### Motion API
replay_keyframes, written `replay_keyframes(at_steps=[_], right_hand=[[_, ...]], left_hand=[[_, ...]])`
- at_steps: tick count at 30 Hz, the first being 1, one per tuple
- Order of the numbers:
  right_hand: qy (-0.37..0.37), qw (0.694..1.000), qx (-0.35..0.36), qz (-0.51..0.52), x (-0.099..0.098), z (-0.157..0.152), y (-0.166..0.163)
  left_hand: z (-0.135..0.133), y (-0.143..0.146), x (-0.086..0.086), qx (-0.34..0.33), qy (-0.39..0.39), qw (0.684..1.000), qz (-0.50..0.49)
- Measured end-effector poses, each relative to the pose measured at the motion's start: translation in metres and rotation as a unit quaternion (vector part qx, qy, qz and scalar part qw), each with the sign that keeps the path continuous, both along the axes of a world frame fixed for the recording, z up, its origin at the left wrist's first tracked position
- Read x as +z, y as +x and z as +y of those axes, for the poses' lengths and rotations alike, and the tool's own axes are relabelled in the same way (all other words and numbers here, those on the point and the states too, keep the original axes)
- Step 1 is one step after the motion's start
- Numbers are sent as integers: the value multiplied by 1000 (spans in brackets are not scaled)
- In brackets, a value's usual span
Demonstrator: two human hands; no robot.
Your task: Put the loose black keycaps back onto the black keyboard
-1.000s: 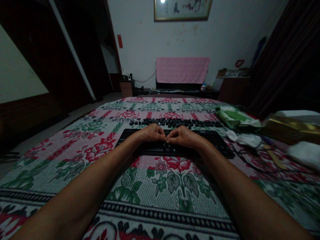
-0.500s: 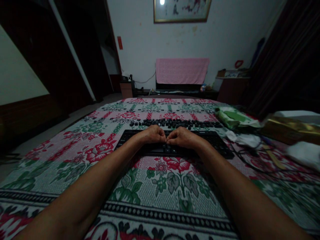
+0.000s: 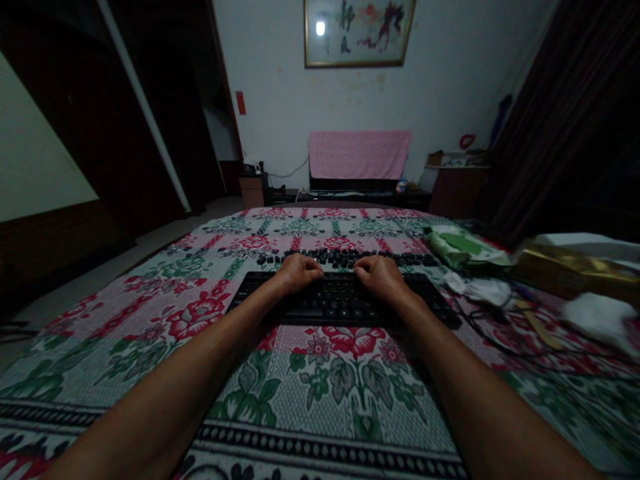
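Observation:
A black keyboard [image 3: 340,303] lies on a floral bedspread [image 3: 320,393]. Just behind it runs a row of loose black keycaps [image 3: 345,256]. My left hand [image 3: 296,272] rests at the keyboard's far edge, fingers curled under, right by the keycap row. My right hand [image 3: 381,275] sits a little to the right of it, also curled, its fingertips at the keycaps. Whether either hand pinches a keycap is hidden by the knuckles and the dim light.
A green-and-white package [image 3: 457,245], white cloth [image 3: 480,288], a gold wrapped bundle [image 3: 570,270] and a dark cable [image 3: 505,343] lie to the right. A pink cloth [image 3: 359,153] covers furniture by the far wall, under a framed picture [image 3: 357,30].
My hands have separated and moved from the keyboard's middle to its far edge by the keycap row. The camera has tilted up slightly.

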State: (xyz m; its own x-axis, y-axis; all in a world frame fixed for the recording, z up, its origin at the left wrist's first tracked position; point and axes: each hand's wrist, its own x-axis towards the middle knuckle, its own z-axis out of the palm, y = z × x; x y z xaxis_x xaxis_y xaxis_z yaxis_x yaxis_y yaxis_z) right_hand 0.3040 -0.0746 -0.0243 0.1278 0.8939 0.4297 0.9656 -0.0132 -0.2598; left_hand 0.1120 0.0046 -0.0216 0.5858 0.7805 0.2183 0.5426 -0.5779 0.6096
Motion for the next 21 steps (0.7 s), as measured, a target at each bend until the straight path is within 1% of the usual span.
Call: replay_keyframes(at_steps=[2,4,5,7,11,15,21], right_hand=[[-16,1000,-2,-11,-3,0,3],[-27,1000,0,-15,-5,1,4],[-30,999,0,-17,-6,1,5],[-37,999,0,-21,-6,1,5],[-41,999,2,-20,-5,1,4],[-46,999,-4,-21,-5,0,3],[-65,998,-12,-21,-3,0,1]], left_hand=[[4,10,-1,14,38,999,17],[10,22,0,14,78,996,39],[13,28,1,3,93,994,54],[18,39,3,17,113,990,83],[25,52,5,59,120,979,156],[27,56,5,59,137,970,193],[30,58,4,47,132,969,203]])
